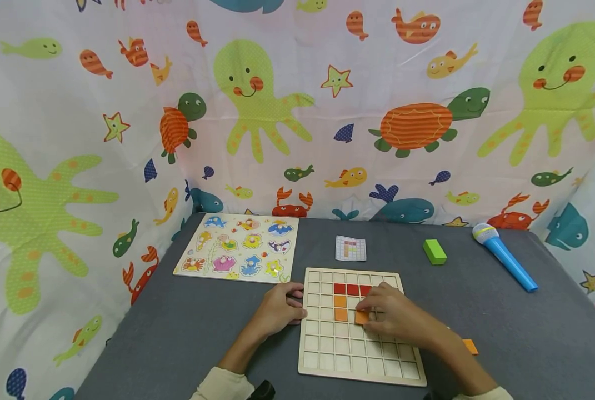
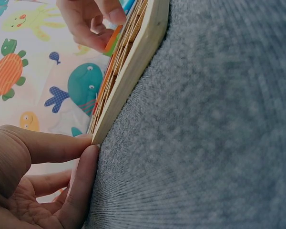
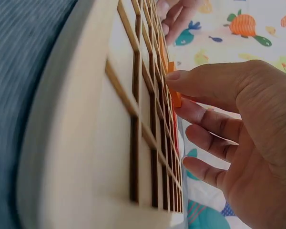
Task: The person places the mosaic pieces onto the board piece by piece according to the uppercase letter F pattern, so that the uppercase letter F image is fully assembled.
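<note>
A wooden grid board [image 1: 325,361] lies on the grey table. My left hand [image 1: 279,310] pinches its left edge between thumb and finger, as the left wrist view shows up close. Over the middle of the grid, my right hand [image 1: 399,318] holds an orange square tile [image 3: 175,86] between thumb and fingertips. In the head view that tile is tilted, close over the cells. A row of red tiles [image 1: 352,289] sits in the upper part of the grid, partly covered by the right hand. Below the leftmost red one are two orange tiles [image 1: 340,315] in a column.
Behind the board lies a small card [image 1: 344,255] printed with a coloured grid pattern. A sea-animal peg puzzle [image 1: 237,250] is at back left. At back right are a green block [image 1: 434,251] and a toy microphone [image 1: 512,264]. Another orange piece [image 1: 470,346] shows beside the right forearm.
</note>
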`<state>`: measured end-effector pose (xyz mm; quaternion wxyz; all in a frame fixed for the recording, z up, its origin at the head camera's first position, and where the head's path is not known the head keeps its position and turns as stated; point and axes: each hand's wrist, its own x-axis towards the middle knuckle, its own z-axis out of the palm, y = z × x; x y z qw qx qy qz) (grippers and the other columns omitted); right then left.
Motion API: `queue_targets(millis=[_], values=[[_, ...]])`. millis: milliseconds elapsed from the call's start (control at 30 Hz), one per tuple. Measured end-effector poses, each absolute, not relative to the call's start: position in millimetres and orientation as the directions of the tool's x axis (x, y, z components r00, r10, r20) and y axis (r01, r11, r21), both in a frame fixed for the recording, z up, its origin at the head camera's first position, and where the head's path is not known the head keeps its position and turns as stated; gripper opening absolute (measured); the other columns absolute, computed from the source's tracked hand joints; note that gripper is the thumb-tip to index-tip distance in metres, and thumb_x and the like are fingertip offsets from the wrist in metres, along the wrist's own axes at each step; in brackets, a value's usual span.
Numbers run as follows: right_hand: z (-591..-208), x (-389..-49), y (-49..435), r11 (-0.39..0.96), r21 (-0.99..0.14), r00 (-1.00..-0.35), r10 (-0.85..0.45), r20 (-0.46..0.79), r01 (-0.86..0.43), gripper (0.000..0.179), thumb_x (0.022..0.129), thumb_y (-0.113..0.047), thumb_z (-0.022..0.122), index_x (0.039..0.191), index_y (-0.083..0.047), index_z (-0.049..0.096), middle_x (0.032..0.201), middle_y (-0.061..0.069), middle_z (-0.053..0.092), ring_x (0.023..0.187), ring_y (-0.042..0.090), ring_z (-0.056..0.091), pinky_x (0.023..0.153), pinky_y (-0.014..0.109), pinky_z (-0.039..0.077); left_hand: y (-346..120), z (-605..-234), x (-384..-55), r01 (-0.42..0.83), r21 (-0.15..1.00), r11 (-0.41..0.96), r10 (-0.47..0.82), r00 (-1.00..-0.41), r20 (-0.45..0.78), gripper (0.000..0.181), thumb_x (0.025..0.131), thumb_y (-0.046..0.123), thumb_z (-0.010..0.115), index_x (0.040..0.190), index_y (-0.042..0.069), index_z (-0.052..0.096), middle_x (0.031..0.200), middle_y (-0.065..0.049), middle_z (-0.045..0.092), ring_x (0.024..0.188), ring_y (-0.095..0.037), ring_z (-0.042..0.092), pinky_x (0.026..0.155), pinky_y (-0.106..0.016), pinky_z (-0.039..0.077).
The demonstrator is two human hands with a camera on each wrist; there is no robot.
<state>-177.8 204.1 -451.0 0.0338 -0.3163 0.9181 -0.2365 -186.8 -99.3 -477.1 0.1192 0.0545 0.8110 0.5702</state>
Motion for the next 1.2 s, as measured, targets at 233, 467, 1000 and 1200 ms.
queue_targets(millis=[233,467,1000,1200], values=[[-448,-176,186,0.689,-0.509,-0.808,-0.589,0.022,-0.516,0.025,0.089,-0.029,0.082,0.113,-0.023,0.082,0.112,-0.014,0.069,0.111,0.016,0.055,0.101,0.052,0.052,-100,-479,-187,-0.036,0.94,0.339,0.229,-0.966,-0.12,0.06,0.084,-0.005,0.081,0.14,-0.006,0.061,0.117,-0.014,0.064,0.095,-0.019,0.069,0.068,-0.034,0.066],[-452,-178,173,0.657,-0.487,-0.767,-0.64,0.042,-0.575,0.022,0.088,-0.025,0.083,0.109,-0.02,0.082,0.104,-0.015,0.069,0.102,0.009,0.056,0.104,0.05,0.051,-99,-478,-186,-0.038,0.942,0.334,0.229,-0.966,-0.12,0.06,0.083,-0.006,0.081,0.14,-0.006,0.061,0.117,-0.014,0.064,0.094,-0.019,0.069,0.068,-0.035,0.066],[-451,-173,164,0.618,-0.499,-0.732,-0.68,0.05,-0.608,0.024,0.09,-0.026,0.084,0.114,-0.021,0.082,0.112,-0.013,0.069,0.106,0.01,0.055,0.095,0.039,0.054,-99,-477,-187,-0.035,0.936,0.35,0.224,-0.967,-0.12,0.061,0.083,-0.005,0.081,0.14,-0.005,0.061,0.118,-0.014,0.064,0.094,-0.02,0.069,0.069,-0.035,0.067],[-451,-172,163,0.627,-0.484,-0.732,-0.68,0.042,-0.611,0.024,0.09,-0.025,0.085,0.113,-0.019,0.082,0.111,-0.013,0.068,0.107,0.01,0.055,0.096,0.039,0.055,-99,-477,-188,-0.036,0.936,0.35,0.224,-0.967,-0.121,0.061,0.083,-0.005,0.082,0.14,-0.005,0.061,0.117,-0.014,0.064,0.094,-0.019,0.069,0.069,-0.035,0.067]])
